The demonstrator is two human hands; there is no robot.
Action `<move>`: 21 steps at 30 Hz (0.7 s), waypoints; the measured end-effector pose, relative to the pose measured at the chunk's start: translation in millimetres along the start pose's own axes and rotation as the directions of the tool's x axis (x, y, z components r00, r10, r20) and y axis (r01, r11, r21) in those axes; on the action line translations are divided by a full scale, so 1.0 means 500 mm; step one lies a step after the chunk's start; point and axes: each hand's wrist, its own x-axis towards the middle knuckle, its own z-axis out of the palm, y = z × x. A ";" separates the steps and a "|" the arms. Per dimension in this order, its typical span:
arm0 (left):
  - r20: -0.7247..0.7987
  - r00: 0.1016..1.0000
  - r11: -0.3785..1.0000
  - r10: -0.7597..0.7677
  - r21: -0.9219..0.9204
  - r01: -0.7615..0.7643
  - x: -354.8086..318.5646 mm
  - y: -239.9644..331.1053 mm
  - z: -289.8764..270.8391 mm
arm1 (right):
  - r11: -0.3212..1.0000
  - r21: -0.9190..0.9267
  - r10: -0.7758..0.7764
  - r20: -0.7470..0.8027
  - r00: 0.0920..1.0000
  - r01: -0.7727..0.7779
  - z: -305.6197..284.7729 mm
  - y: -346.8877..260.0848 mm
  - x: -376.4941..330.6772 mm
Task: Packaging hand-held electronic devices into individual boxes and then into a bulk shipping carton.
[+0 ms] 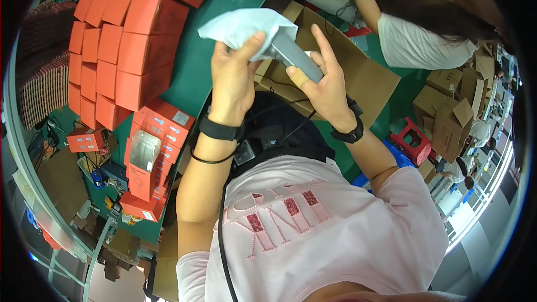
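A: Head view; left hand (234, 78) pinches a pale cloth (246, 27) against the grey handheld device (296, 59), fingers closed on the fabric; right hand (324, 86) grips the device's lower end, index finger raised.

B: Device held up over the open brown carton (369, 78) on the green table (196, 67); looks like the wiping or wrapping step to me; next, I'd judge, it calls for a firm right-hand hold while the cloth slides; red boxes (128, 39) stacked at left; a co-worker's arm (363, 0) beyond.
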 end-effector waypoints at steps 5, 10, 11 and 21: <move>0.127 0.981 0.959 0.146 0.227 -0.172 -0.002 -0.018 0.019 | 0.972 -0.139 -0.207 -0.119 0.971 0.190 0.001 -0.012 0.016; 0.182 0.964 0.928 0.195 0.284 -0.241 -0.004 -0.040 -0.001 | 0.888 -0.398 -0.315 -0.164 0.935 0.230 -0.007 -0.005 0.020; 0.199 0.948 0.892 0.248 0.334 -0.304 -0.005 -0.044 -0.013 | 0.894 -0.385 -0.298 -0.132 0.945 0.228 -0.003 -0.007 0.017; 0.155 0.958 0.885 0.241 0.371 -0.283 -0.015 -0.036 -0.046 | 0.938 -0.213 -0.288 -0.034 0.957 0.275 0.006 -0.024 -0.006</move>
